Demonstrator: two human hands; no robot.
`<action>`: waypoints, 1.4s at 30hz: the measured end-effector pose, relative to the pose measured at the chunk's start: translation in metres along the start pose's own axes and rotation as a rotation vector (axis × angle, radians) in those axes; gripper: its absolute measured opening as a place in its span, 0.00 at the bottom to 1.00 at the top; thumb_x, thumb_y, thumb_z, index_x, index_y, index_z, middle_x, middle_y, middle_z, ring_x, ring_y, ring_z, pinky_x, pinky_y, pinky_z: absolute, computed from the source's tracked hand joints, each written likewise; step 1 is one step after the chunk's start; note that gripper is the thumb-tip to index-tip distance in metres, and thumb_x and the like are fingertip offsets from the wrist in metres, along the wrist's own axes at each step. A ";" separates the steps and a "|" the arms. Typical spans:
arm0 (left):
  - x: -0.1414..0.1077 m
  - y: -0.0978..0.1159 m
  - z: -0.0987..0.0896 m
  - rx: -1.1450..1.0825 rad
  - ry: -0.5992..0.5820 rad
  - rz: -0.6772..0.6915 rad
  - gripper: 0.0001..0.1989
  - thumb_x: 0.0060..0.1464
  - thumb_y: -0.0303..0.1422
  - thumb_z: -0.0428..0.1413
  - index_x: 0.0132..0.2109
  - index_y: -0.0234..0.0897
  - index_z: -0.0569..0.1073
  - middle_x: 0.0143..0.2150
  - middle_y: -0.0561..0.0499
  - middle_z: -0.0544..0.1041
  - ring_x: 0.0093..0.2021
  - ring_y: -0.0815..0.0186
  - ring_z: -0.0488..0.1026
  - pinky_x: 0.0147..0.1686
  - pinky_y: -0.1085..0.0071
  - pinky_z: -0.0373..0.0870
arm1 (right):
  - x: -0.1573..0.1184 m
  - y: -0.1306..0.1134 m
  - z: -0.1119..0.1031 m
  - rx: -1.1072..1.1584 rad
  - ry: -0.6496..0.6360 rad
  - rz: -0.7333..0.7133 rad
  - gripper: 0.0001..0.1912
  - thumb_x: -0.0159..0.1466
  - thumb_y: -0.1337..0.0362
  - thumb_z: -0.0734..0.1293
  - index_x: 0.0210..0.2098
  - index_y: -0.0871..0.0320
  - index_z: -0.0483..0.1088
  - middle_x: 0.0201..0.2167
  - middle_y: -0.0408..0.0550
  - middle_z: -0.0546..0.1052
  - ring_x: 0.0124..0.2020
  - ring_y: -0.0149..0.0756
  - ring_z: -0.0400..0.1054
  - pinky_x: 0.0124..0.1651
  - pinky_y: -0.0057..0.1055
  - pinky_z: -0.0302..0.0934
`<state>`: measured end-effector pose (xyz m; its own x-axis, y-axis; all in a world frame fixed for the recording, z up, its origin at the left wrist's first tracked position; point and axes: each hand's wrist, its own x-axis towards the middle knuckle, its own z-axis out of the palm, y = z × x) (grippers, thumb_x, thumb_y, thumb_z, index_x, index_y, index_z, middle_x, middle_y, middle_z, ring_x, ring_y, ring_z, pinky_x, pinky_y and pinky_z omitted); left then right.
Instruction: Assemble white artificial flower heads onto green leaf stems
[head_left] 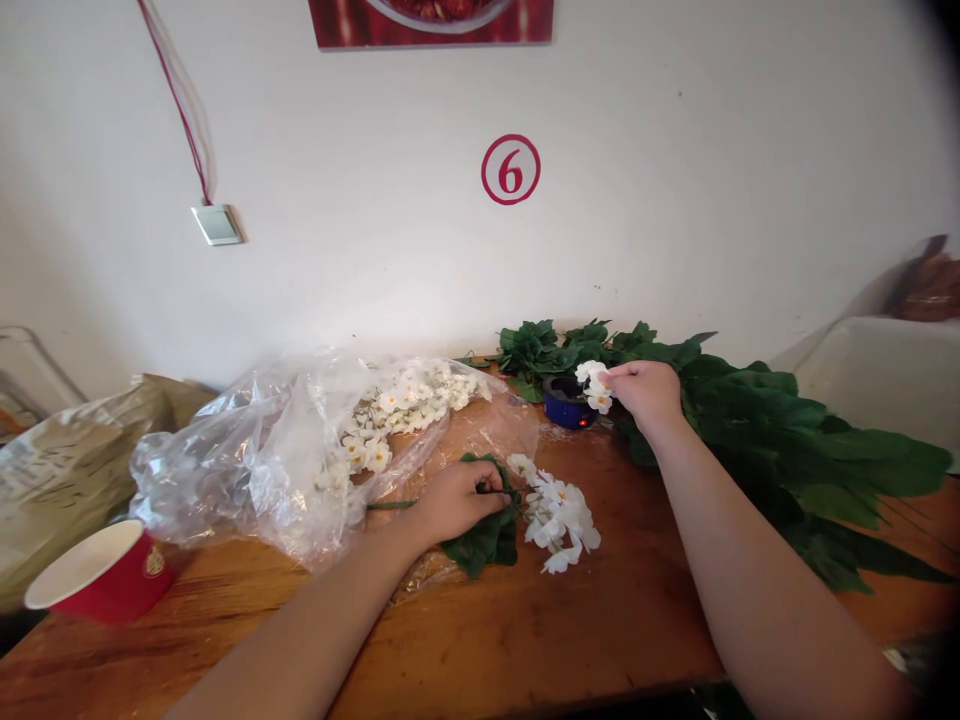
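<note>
My left hand is closed round the stem of an artificial flower spray. Green leaves hang under that hand, and a cluster of white blossoms spreads to its right, just over the table. Between the fingertips of my right hand is a small white flower sprig. The sprig is at the right rim of a small round blue pot, which has a lit red light on its front. Whether the sprig touches the pot I cannot tell.
A clear plastic bag with white flowers lies left of centre on the wooden table. Green artificial leaves are heaped at the back and right. A red paper bowl stands at the left edge, near a brown bag.
</note>
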<state>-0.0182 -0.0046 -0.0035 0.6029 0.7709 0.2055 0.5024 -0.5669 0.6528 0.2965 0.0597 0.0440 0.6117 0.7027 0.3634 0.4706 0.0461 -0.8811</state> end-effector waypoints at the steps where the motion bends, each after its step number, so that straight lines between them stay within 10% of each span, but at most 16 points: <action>1: 0.000 -0.001 0.000 -0.022 0.007 -0.002 0.07 0.52 0.36 0.56 0.31 0.38 0.71 0.27 0.55 0.71 0.29 0.69 0.67 0.29 0.74 0.60 | -0.001 -0.002 0.000 0.074 -0.002 0.031 0.10 0.42 0.62 0.73 0.25 0.60 0.77 0.19 0.49 0.75 0.22 0.39 0.68 0.25 0.32 0.60; 14: 0.007 -0.009 -0.006 -0.470 0.214 -0.179 0.12 0.48 0.39 0.60 0.29 0.35 0.71 0.24 0.56 0.69 0.24 0.71 0.64 0.26 0.75 0.61 | -0.055 -0.029 0.035 0.715 -0.809 0.147 0.13 0.41 0.65 0.77 0.22 0.61 0.70 0.20 0.41 0.70 0.20 0.25 0.61 0.21 0.23 0.54; 42: 0.007 -0.005 -0.005 -0.336 0.350 -0.184 0.13 0.49 0.42 0.60 0.29 0.36 0.72 0.24 0.56 0.69 0.24 0.71 0.64 0.25 0.75 0.59 | -0.045 -0.032 0.016 0.569 -0.827 0.051 0.18 0.41 0.58 0.79 0.22 0.60 0.69 0.16 0.39 0.66 0.17 0.23 0.54 0.20 0.24 0.47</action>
<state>-0.0194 0.0052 -0.0020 0.2511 0.9327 0.2589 0.3190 -0.3323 0.8876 0.2434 0.0377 0.0511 -0.1127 0.9758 0.1872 -0.0495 0.1827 -0.9819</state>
